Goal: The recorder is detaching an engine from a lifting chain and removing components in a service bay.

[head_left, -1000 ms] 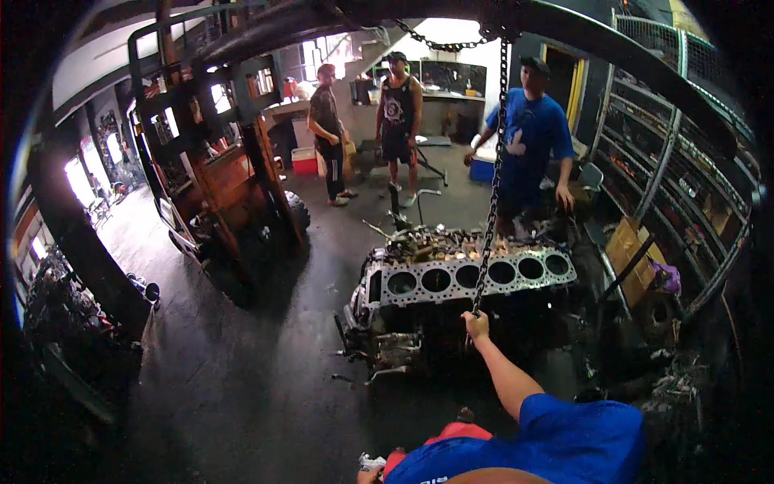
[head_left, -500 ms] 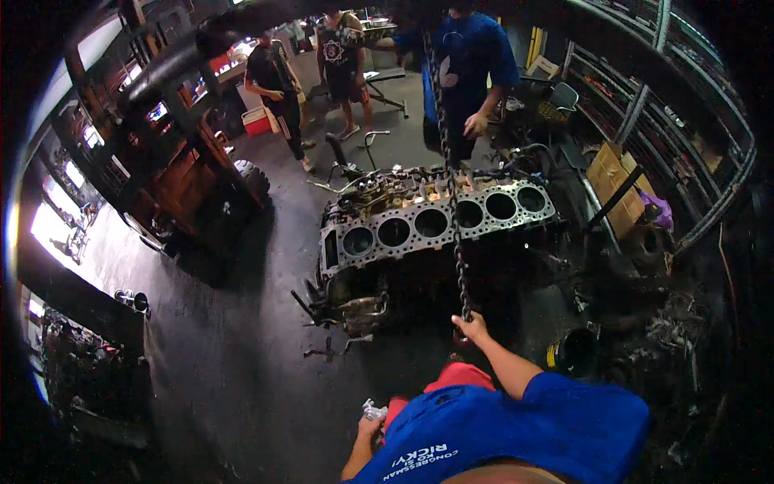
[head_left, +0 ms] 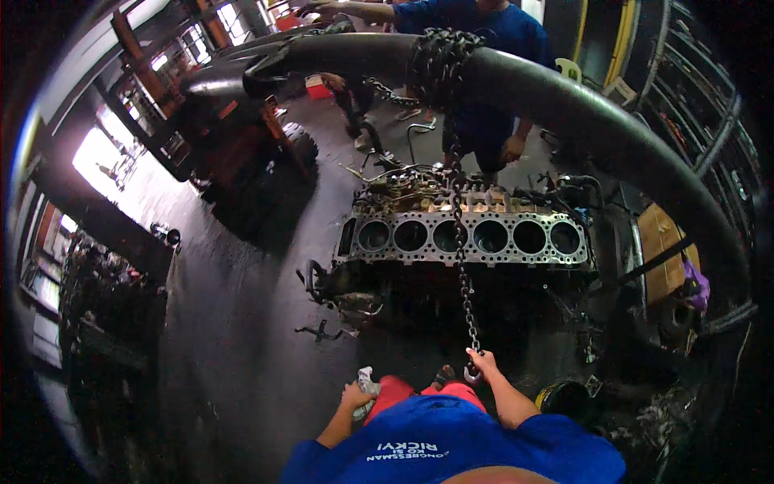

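My right hand [head_left: 484, 363] is closed around the lower end of a dark metal chain [head_left: 465, 289], just above its hook [head_left: 472, 375]. The chain runs up, in front of the engine block, to a bundle of links [head_left: 445, 66] wrapped round a thick dark beam [head_left: 556, 81]. Beside my left thigh, my left hand [head_left: 353, 396] grips a crumpled whitish rag [head_left: 367, 381]. Beyond the chain stands the large engine block [head_left: 429, 260], its row of several round cylinder bores facing up.
Across the block stands a co-worker in a blue shirt [head_left: 516, 36], one arm stretched left. Loose metal parts [head_left: 322, 330] lie on the floor [head_left: 226, 355] left of the block. At right are a cardboard box [head_left: 661, 242], metal shelving [head_left: 709, 129] and a dark round container [head_left: 564, 398].
The view has tilted upward, bringing the overhead beam and wrapped chain into sight. My right hand still holds the chain's lower end and my left the rag. The co-worker's arm reaches further left.
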`<state>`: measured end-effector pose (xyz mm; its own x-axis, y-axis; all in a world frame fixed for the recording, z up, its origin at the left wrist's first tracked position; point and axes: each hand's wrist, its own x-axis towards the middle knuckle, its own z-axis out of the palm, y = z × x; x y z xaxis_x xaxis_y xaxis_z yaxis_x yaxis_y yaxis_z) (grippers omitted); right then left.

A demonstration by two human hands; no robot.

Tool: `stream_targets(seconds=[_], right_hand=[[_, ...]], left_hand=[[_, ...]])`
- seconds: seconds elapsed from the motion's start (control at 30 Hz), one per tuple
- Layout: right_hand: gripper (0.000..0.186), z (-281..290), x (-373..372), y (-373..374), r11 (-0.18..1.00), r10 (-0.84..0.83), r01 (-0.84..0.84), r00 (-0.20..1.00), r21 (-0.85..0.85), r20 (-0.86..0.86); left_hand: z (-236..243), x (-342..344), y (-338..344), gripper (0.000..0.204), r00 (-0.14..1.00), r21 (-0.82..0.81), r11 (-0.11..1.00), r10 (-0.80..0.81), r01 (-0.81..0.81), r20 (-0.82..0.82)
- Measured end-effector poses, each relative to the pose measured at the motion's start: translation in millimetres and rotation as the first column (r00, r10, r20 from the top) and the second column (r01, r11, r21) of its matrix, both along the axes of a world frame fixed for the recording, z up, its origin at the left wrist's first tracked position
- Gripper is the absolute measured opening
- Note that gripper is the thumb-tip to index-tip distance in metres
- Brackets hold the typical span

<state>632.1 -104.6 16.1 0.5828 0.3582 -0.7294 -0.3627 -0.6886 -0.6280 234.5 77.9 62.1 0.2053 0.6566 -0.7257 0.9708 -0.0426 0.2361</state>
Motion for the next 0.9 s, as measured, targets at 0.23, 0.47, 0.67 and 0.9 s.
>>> stream_targets(seconds=[0.23,0.47,0.67,0.9], right_hand=[[0.034,-25,49,-44,0.999,-0.046,0.045,0.997,0.017,0.057],[0.047,-4,50,-66,0.994,-0.036,0.031,0.998,0.106,0.048],[0.04,77,20,-18,0.958,-0.092,0.083,0.995,0.273,0.022],[0.035,156,-10,32,0.803,0.249,-0.228,0.968,0.551,0.037]], left_hand=[[15,2,-26,0.097,0.967,0.057,0.968,0.239,-0.244,0.083],[8,-5,-10,0.088,0.949,-0.101,0.961,0.272,-0.259,0.159],[50,45,17,0.079,0.912,0.175,0.984,-0.039,-0.037,0.409],[91,127,108,0.063,0.638,0.109,0.975,0.04,-0.192,0.769]])
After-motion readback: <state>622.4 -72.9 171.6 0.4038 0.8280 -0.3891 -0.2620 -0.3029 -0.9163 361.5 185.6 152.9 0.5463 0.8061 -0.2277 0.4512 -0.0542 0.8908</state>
